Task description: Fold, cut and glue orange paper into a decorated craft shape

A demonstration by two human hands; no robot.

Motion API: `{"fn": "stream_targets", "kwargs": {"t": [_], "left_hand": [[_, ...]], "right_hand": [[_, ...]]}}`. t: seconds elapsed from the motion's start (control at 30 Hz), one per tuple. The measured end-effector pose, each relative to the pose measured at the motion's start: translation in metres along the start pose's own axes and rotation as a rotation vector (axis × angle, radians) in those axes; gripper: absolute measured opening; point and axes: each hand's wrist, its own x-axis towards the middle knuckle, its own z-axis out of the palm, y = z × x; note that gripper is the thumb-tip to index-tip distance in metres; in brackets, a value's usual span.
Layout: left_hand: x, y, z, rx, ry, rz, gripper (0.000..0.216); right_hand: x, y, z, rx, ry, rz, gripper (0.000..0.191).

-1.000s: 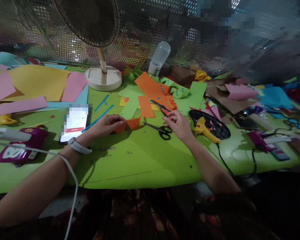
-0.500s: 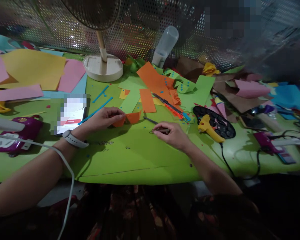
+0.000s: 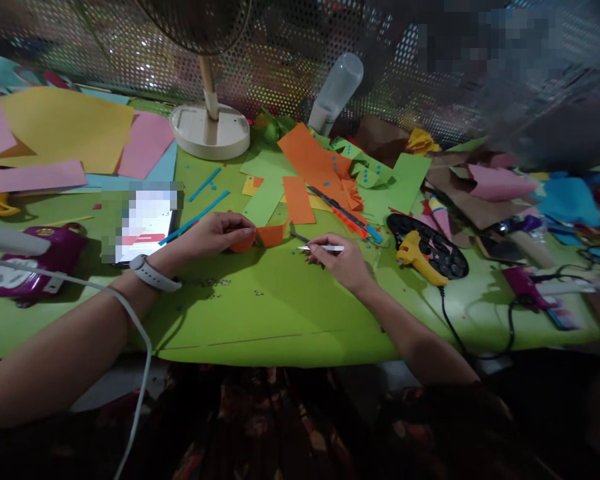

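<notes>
My left hand (image 3: 227,232) pinches a folded strip of orange paper (image 3: 271,235), which stands up from the green table and juts out right of the fingertips. In my right hand (image 3: 337,257) lies a slim, shiny, pointed tool, by its look tweezers (image 3: 325,248), its tip aimed left toward the orange strip but apart from it. Just beyond those fingers a thin dark stick (image 3: 299,236) rests on the table. Small blue paper dots (image 3: 293,253) are scattered nearby. Behind the hands are a flat orange paper piece (image 3: 299,200) and a green one (image 3: 264,200).
A yellow glue gun (image 3: 420,257) rests on a black palette (image 3: 457,257) at right. Scissors (image 3: 343,210) lie behind my right hand. Left are a lit phone (image 3: 147,227) and a purple device (image 3: 35,263). A fan base (image 3: 210,137) and clear bottle (image 3: 340,83) stand behind.
The tweezers in my right hand have turned and now catch the light, their tip slightly higher. My left hand keeps its pinch on the orange strip. The view has shifted slightly.
</notes>
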Motion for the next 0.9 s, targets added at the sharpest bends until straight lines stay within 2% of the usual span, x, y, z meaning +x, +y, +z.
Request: {"fn": "stream_targets", "kwargs": {"t": [0.63,0.9], "left_hand": [[0.0003,-0.0007,0.0021,-0.03,-0.013,0.019,0.031],[0.0004,-0.0024,0.0024,-0.039,-0.02,0.008,0.029]], "right_hand": [[-0.0022,0.0034,0.0079,-0.136,0.008,-0.043,0.029],[-0.0017,0.0044,0.0099,-0.112,0.014,-0.013,0.027]]}}
